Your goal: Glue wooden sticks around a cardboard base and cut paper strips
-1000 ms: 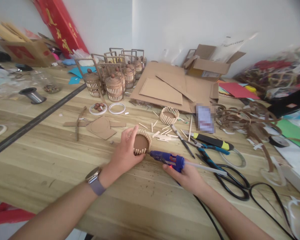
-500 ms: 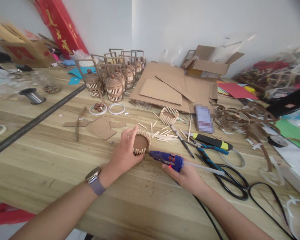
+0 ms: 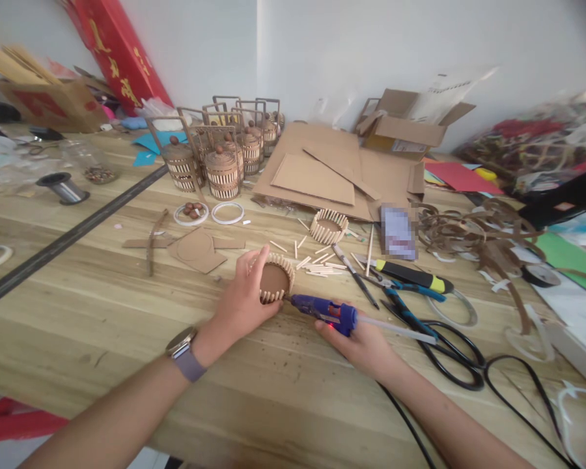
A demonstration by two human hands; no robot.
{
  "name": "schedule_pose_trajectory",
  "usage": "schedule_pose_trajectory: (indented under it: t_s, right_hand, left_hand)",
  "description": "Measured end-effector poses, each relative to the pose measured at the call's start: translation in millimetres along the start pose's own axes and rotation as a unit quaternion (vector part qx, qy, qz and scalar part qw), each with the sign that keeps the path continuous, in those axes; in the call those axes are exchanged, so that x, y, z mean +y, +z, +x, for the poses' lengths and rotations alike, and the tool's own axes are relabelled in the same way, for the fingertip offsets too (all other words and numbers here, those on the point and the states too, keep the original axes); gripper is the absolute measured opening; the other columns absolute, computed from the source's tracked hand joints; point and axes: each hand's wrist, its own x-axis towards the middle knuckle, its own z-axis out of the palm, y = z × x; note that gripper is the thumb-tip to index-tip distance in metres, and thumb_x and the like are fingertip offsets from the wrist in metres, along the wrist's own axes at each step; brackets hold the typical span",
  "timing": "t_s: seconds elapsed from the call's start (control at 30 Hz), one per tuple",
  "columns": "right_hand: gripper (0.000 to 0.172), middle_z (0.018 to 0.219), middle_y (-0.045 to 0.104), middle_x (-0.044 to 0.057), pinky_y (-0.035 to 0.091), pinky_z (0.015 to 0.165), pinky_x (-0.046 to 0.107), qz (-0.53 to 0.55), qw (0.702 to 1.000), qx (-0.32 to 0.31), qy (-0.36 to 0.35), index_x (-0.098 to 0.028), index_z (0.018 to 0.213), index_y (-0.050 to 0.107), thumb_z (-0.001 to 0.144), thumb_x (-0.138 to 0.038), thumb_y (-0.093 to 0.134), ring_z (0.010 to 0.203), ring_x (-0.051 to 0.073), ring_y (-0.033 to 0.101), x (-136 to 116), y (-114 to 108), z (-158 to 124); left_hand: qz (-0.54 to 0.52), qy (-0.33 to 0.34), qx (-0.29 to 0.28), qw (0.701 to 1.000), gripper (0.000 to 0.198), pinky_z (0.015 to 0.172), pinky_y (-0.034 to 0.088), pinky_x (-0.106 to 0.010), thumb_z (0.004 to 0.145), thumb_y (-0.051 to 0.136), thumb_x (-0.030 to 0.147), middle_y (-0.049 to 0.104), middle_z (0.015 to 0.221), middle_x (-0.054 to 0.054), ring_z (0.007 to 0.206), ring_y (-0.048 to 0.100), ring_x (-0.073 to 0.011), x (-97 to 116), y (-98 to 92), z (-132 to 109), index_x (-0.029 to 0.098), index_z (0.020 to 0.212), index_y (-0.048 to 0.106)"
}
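Observation:
My left hand (image 3: 244,296) grips a small round basket (image 3: 276,279) made of a brown cardboard disc ringed with short wooden sticks, held tilted on the wooden table (image 3: 127,312). My right hand (image 3: 364,342) is closed on a blue hot glue gun (image 3: 325,308). Its nozzle touches the basket's lower right rim. A white glue stick juts from the gun's back. A second stick-ringed basket (image 3: 329,225) sits farther back, with loose wooden sticks (image 3: 322,264) between the two.
Black scissors (image 3: 449,348), pliers (image 3: 405,306) and a yellow-black knife (image 3: 413,277) lie to the right, with a black cord (image 3: 522,404). Finished lidded baskets (image 3: 222,166), flat cardboard sheets (image 3: 332,172) and an open box (image 3: 405,127) stand behind. Brown paper strips (image 3: 473,231) pile at right.
Almost nothing has moved. Both hands hold their places, with the glue gun's nozzle staying at the basket rim; the view has shifted very slightly.

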Motion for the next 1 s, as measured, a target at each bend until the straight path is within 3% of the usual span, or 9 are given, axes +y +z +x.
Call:
schedule_pose_trajectory:
  t_s: [0.27, 0.43, 0.53, 0.63, 0.7, 0.77, 0.83, 0.9, 1.0]
  right_hand:
    - [0.031, 0.083, 0.071, 0.008, 0.053, 0.077, 0.038, -0.004, 1.000, 0.005, 0.009, -0.021, 0.079, 0.067, 0.082, -0.049, 0.054, 0.083, 0.027, 0.065, -4, 1, 0]
    - [0.037, 0.074, 0.069, 0.005, 0.051, 0.062, 0.032, 0.064, 0.995, -0.010, 0.070, -0.020, 0.085, 0.069, 0.083, -0.053, 0.053, 0.068, 0.022, 0.063, -12, -15, 3]
    - [0.046, 0.060, 0.063, 0.002, 0.043, 0.049, 0.026, 0.150, 0.973, -0.116, 0.130, -0.019, 0.072, 0.065, 0.078, -0.063, 0.059, 0.053, 0.015, 0.055, -14, -32, 4]
    - [0.054, 0.059, 0.063, 0.001, 0.040, 0.044, 0.022, 0.250, 0.907, -0.265, 0.209, -0.016, 0.072, 0.065, 0.073, -0.070, 0.062, 0.046, 0.010, 0.052, -14, -43, 1]
    - [0.056, 0.061, 0.065, 0.001, 0.040, 0.042, 0.020, 0.270, 0.875, -0.317, 0.249, -0.017, 0.081, 0.066, 0.070, -0.071, 0.065, 0.043, 0.009, 0.053, -15, -44, -1]
    - [0.054, 0.059, 0.065, 0.000, 0.040, 0.040, 0.020, 0.231, 0.875, -0.340, 0.256, -0.019, 0.081, 0.065, 0.072, -0.072, 0.062, 0.040, 0.009, 0.052, -17, -43, -1]
    - [0.052, 0.052, 0.061, -0.001, 0.036, 0.039, 0.020, 0.125, 0.908, -0.336, 0.217, -0.020, 0.065, 0.063, 0.078, -0.070, 0.057, 0.038, 0.009, 0.048, -19, -45, 1]
    - [0.052, 0.043, 0.054, -0.001, 0.028, 0.038, 0.022, -0.027, 0.946, -0.288, 0.145, -0.021, 0.049, 0.057, 0.080, -0.062, 0.060, 0.036, 0.009, 0.042, -20, -49, 5]
    - [0.045, 0.044, 0.054, 0.000, 0.024, 0.041, 0.026, -0.213, 0.953, -0.203, 0.070, -0.022, 0.045, 0.056, 0.079, -0.048, 0.067, 0.040, 0.013, 0.044, -22, -59, 20]
  left_hand:
    - [0.006, 0.001, 0.003, 1.000, 0.105, 0.105, 0.039, -0.057, 0.068, 0.074, 0.019, 0.038, 0.138, -0.017, 0.131, 0.040, -0.0365, -1, 0.6, 0, 0.026, 0.151, 0.010]
    - [0.009, 0.004, -0.005, 1.000, 0.107, 0.106, 0.038, -0.059, 0.068, 0.077, 0.023, 0.037, 0.139, -0.018, 0.132, 0.038, -0.0372, -1, 0.6, 0, 0.025, 0.151, 0.009]
    - [0.004, 0.014, -0.004, 1.000, 0.107, 0.108, 0.036, -0.058, 0.068, 0.077, 0.023, 0.038, 0.139, -0.018, 0.133, 0.038, -0.0366, -1, -0.1, 0, 0.024, 0.151, 0.010]
    - [-0.001, 0.010, -0.007, 1.000, 0.106, 0.107, 0.037, -0.058, 0.068, 0.077, 0.023, 0.038, 0.139, -0.018, 0.133, 0.038, -0.0373, -2, -0.2, -1, 0.024, 0.151, 0.011]
    - [-0.002, 0.002, -0.009, 1.000, 0.104, 0.106, 0.038, -0.059, 0.069, 0.076, 0.023, 0.038, 0.140, -0.018, 0.134, 0.037, -0.0376, -2, 0.1, -1, 0.024, 0.151, 0.012]
    - [-0.004, -0.002, -0.008, 1.000, 0.104, 0.105, 0.039, -0.058, 0.069, 0.076, 0.024, 0.038, 0.139, -0.017, 0.134, 0.037, -0.0373, -3, 0.6, -1, 0.025, 0.151, 0.012]
    - [-0.008, -0.001, -0.007, 1.000, 0.104, 0.105, 0.040, -0.058, 0.068, 0.076, 0.024, 0.039, 0.138, -0.017, 0.133, 0.038, -0.0371, -3, 0.8, -1, 0.025, 0.151, 0.013]
    - [-0.012, 0.000, -0.009, 1.000, 0.104, 0.105, 0.040, -0.058, 0.068, 0.076, 0.023, 0.039, 0.139, -0.017, 0.133, 0.038, -0.0373, -4, 0.7, -1, 0.025, 0.151, 0.014]
    - [-0.017, -0.003, -0.016, 1.000, 0.103, 0.106, 0.039, -0.058, 0.068, 0.075, 0.023, 0.038, 0.140, -0.017, 0.134, 0.037, -0.0375, -3, 0.1, -1, 0.024, 0.151, 0.014]
